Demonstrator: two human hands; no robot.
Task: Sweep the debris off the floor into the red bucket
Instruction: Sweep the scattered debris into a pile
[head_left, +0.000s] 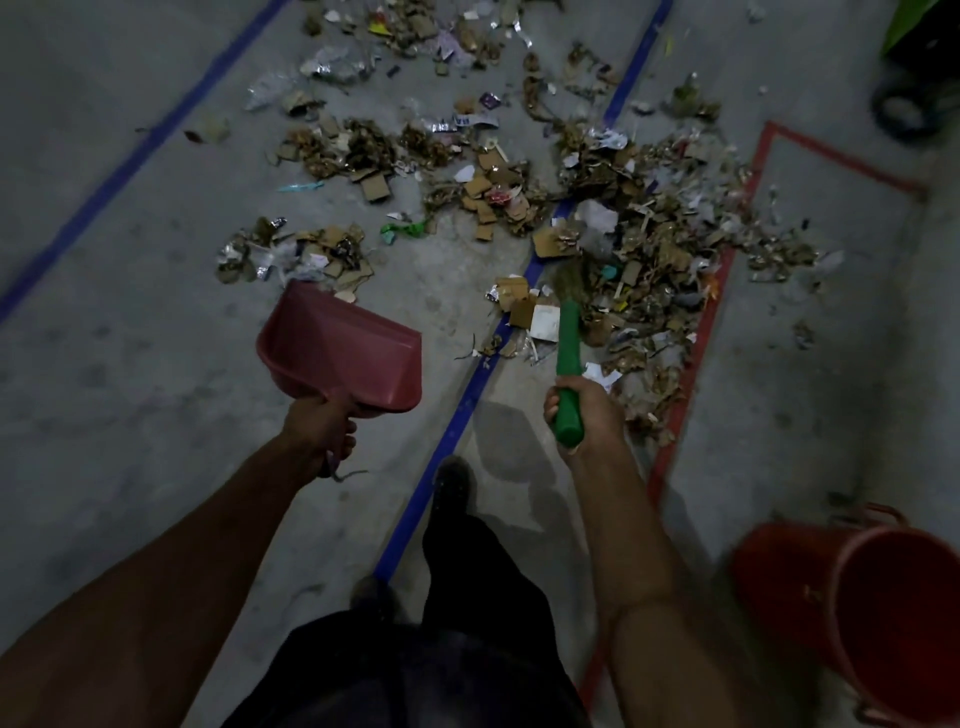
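From the head camera we look down at a grey, mottled concrete floor (156, 338). Our left hand (319, 428) is curled tight round the handle of a dull red plastic dustpan (337, 348), which is held up off the floor with its wide mouth tipped forward. Our right hand (582, 415) is wrapped round the smooth green plastic handle of a hand broom (567, 358), whose straw-coloured bristles reach into the litter just ahead of that hand.

The scattered debris (519, 197) lies ahead of both hands: torn brown cardboard scraps, white paper bits, crinkled silvery foil and a few green shreds. It is thickest ahead and to the right of the right hand, thinner in loose clumps ahead of the left.

A blue tape line (457, 415) runs between the two hands and on under the litter; another blue line lies far to the left. A red tape line (691, 374) edges the heap just right of the right hand. Left of the left hand the floor is bare. The round red plastic bucket (883, 613) stands open behind and to the right of the right hand, well apart from the heap.
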